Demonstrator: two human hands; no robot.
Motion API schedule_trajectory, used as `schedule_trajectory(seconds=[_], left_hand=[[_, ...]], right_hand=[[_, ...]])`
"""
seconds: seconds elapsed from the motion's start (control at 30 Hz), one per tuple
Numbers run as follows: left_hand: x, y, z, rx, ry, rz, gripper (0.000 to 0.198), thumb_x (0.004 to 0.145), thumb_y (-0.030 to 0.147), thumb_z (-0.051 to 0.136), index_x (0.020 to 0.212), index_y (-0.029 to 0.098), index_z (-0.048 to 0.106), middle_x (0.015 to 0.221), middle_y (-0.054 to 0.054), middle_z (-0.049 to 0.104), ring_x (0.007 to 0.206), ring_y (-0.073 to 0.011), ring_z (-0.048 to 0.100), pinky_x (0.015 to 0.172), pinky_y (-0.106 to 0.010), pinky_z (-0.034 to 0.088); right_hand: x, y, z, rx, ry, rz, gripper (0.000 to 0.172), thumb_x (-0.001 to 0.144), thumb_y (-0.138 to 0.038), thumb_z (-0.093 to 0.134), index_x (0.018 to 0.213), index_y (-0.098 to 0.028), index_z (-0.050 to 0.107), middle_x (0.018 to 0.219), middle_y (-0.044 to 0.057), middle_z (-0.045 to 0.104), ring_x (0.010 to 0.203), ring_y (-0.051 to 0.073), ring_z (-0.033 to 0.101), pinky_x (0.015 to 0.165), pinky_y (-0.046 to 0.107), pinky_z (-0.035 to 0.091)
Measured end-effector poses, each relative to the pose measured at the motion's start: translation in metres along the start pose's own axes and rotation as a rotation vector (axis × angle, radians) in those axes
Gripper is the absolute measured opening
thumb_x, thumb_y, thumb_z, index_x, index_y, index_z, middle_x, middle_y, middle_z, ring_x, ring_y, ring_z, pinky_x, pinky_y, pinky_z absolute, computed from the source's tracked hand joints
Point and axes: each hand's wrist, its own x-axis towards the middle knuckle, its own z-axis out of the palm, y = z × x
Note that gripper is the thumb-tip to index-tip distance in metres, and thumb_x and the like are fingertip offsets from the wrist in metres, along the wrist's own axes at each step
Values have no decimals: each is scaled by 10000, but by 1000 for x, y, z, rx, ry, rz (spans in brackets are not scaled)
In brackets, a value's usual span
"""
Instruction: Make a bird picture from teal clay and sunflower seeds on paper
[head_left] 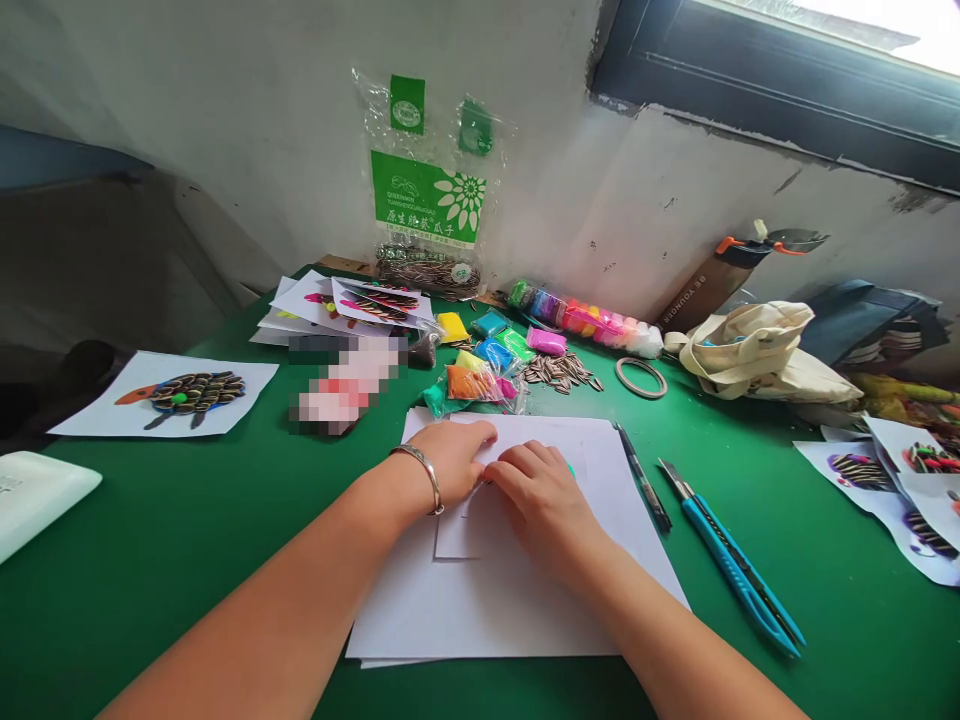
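Observation:
Both hands rest on a stack of white paper sheets [525,600] in the middle of a green table [172,540]. My left hand [450,460], with a silver bracelet on the wrist, has its fingers curled and pressed down on a smaller sheet. My right hand [541,500] lies right beside it, fingers bent and pressing the same small sheet; a bit of green shows under it at its far edge. What the fingertips pinch, if anything, is hidden.
A black pen [643,490] and a blue utility knife [731,560] lie right of the paper. Behind are coloured clay packets [487,365], loose sunflower seeds [559,372], a tape ring [641,378], a seed bag [427,215], seed pictures [187,395] and a cloth bag [757,355].

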Motion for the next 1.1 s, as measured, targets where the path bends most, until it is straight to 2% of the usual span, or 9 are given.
schedule_trajectory(seconds=[0.2,0.3,0.47,0.63,0.93,1.1], left_hand=[[0,0,-1,-14,-17,-8,344,776,237,545,1116,265,580,797,-19,674,764,-217,645,634,-278,443],[0,0,-2,-15,-27,-5,326,787,250,533,1109,271,583,814,-19,676,782,-218,643,631,-276,438],[0,1,-3,-16,-21,-17,279,830,328,491,1088,282,585,807,-14,676,791,-218,642,624,-272,426],[0,6,1,7,13,-64,315,793,447,537,1059,283,572,804,-24,672,780,-245,638,603,-288,412],[2,6,-2,-17,0,-101,298,810,417,474,1065,302,575,872,-5,687,802,-224,635,609,-275,416],[1,9,-1,48,18,-117,347,783,482,505,1072,299,561,823,-12,681,747,-241,634,550,-282,382]], right_hand=[[1,3,2,-10,7,29,236,872,-81,468,928,-238,634,836,41,611,795,170,488,696,286,329],[2,5,0,56,23,73,223,871,-92,478,904,-242,639,838,35,617,797,167,509,707,283,349],[0,15,-14,250,193,196,193,906,-160,443,906,-223,626,871,48,635,835,180,542,736,297,399],[-7,35,-25,310,309,287,163,894,-174,464,873,-215,620,853,35,634,843,176,552,758,297,419],[-13,55,-23,328,334,372,152,871,-175,484,855,-219,628,812,5,628,786,152,553,712,267,406],[-15,62,-20,328,341,433,154,851,-185,499,866,-230,646,834,2,654,783,156,568,703,266,412]])
